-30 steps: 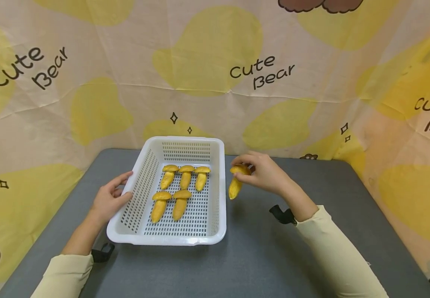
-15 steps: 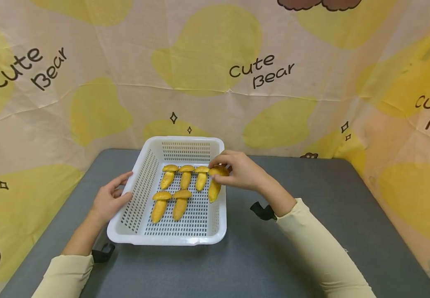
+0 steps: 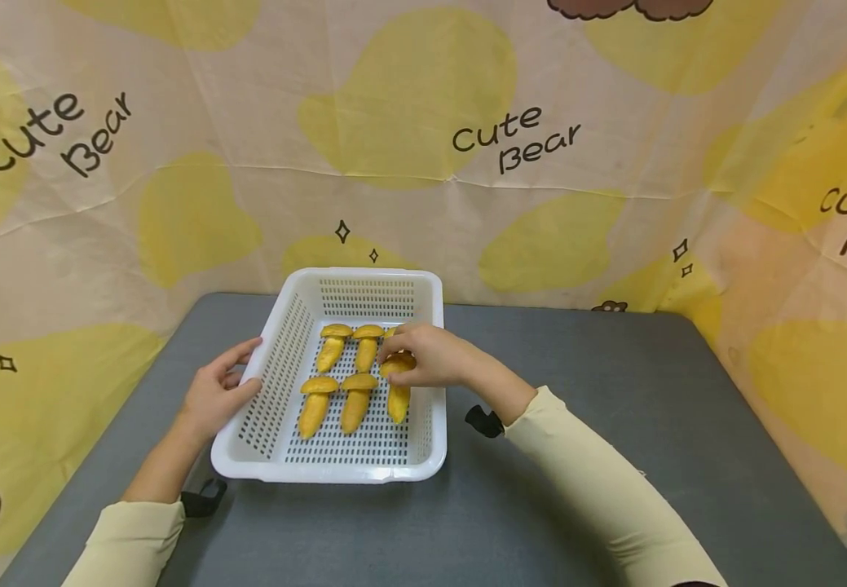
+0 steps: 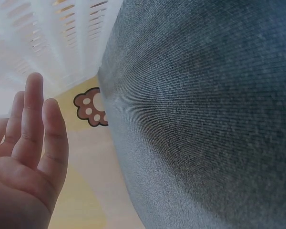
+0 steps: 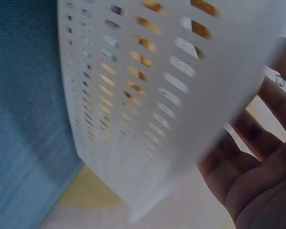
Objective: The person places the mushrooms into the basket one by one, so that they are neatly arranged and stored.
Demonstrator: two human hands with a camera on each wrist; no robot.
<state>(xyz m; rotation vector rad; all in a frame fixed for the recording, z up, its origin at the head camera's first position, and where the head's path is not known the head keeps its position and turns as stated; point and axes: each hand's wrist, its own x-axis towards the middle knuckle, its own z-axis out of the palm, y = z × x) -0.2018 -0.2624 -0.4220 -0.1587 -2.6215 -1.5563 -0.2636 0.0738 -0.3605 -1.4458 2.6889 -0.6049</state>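
Observation:
A white perforated plastic basket [image 3: 328,473] holds several yellow mushrooms in two rows. My right hand [image 3: 434,355] reaches over the basket's right side and pinches a yellow mushroom [image 3: 398,403] by its cap, stem toward me. That mushroom is right of the two front-row ones, a nearer mushroom [image 3: 355,408] and a left mushroom [image 3: 313,412]. Behind it, the back row's right mushroom [image 3: 390,333] is mostly hidden by my fingers. My left hand [image 3: 210,395] rests against the basket's left side; its fingers [image 4: 32,109] look fairly straight in the left wrist view.
The basket stands on a dark grey table [image 3: 584,489]. Behind and around hangs a patterned cloth [image 3: 408,122] with yellow patches and lettering. In the right wrist view the basket's perforated wall [image 5: 148,95] lies close beside the hand.
My right hand has carried the mushroom leftward from beside the basket, over its right rim, to the right end of the front row. My left hand and the basket stay put.

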